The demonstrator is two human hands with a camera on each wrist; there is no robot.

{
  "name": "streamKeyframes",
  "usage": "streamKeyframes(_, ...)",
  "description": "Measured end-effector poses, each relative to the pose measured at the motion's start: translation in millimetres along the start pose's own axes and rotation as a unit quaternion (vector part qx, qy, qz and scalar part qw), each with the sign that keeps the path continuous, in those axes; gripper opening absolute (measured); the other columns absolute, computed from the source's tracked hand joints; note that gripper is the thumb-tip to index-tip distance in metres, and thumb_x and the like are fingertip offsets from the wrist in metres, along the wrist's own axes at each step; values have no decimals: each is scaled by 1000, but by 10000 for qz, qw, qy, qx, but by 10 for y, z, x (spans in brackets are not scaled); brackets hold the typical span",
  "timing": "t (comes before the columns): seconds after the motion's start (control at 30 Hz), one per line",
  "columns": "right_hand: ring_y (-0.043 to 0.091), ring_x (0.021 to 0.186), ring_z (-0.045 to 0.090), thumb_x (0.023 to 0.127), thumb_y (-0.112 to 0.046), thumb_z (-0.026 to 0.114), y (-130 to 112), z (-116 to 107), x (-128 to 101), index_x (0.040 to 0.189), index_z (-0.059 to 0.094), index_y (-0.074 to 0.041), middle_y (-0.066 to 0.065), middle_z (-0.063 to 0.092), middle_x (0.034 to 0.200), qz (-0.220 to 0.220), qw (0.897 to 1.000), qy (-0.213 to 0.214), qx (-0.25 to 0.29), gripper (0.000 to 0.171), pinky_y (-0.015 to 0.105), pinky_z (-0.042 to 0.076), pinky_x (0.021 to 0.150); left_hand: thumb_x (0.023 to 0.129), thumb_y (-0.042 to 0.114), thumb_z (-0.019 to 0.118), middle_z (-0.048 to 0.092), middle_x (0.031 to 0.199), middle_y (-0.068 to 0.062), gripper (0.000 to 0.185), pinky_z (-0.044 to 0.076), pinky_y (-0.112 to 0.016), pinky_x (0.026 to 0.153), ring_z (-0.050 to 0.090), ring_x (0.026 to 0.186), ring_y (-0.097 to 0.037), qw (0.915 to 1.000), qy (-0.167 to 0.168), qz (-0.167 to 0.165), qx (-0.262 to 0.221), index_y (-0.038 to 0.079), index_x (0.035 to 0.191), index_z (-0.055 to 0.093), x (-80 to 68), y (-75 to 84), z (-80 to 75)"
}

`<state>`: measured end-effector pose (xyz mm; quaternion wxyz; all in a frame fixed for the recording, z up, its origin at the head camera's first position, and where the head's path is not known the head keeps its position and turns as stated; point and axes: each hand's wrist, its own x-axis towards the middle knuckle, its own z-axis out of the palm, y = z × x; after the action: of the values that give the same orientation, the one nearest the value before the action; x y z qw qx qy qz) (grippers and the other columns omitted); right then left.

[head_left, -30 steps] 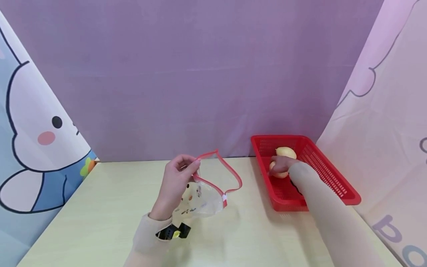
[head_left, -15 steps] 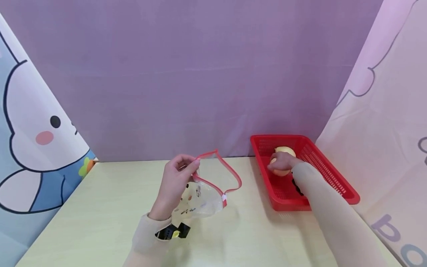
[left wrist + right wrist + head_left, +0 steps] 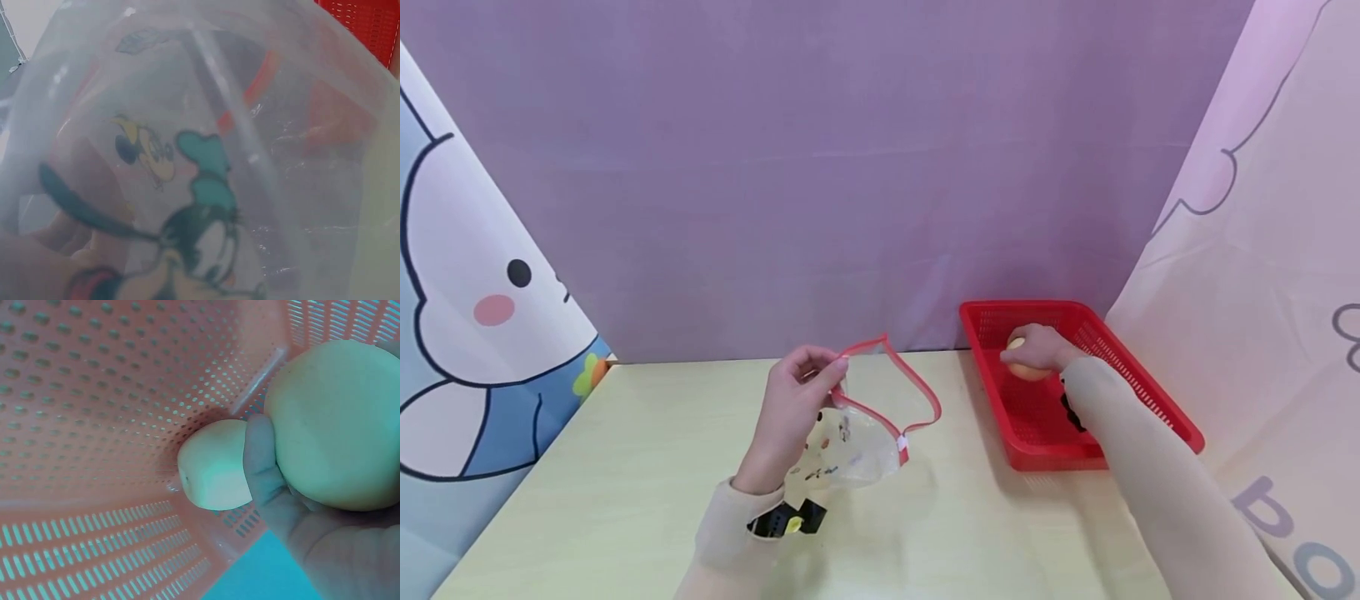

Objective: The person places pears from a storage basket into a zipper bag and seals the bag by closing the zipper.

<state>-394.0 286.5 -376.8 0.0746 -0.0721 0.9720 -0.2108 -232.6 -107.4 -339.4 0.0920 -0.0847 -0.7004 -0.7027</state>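
Note:
My left hand [image 3: 829,372] pinches the red zip rim of a clear plastic bag [image 3: 856,442] printed with cartoon figures and holds its mouth open above the table. The left wrist view is filled by the bag [image 3: 206,156]. My right hand [image 3: 1028,353] is inside the red mesh basket [image 3: 1157,398] at the right, near its far end, with its fingers curled round a pale yellow fruit [image 3: 1028,372]. In the right wrist view the held fruit [image 3: 337,425] is off the basket floor, and a second yellow fruit [image 3: 212,465] lies in the basket corner [image 3: 94,394].
The pale wooden table [image 3: 625,467] is bounded by a purple backdrop behind, a cartoon rabbit cloth [image 3: 482,333] on the left and a pink cloth [image 3: 1262,292] on the right. The basket stands against the right cloth.
My right hand has moved with the fruit toward the far end of the basket and now hides the second fruit in the head view. The left hand and bag have stayed put.

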Motion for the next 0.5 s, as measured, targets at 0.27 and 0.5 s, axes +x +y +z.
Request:
streamKeyframes(0.27,34,106,58,82,-47,77,-96,-77,-60,133,57,-6,14,60,122,6,9997,180,182,68,42,60,80,99,9,67,61,92,-15,14,59,-28,66,60,73,-20,10000,-1,-11,-23,0,110,63,9,4,5)
streamKeyframes(0.5,30,94,61,88,-40,70,-207,-140,-92,134,57,-6,16,59,121,-22,9984,172,537,58,33,58,64,99,11,67,61,93,-15,15,60,-29,67,60,75,-22,10000,18,-14,35,1,110,64,20,-6,-2)
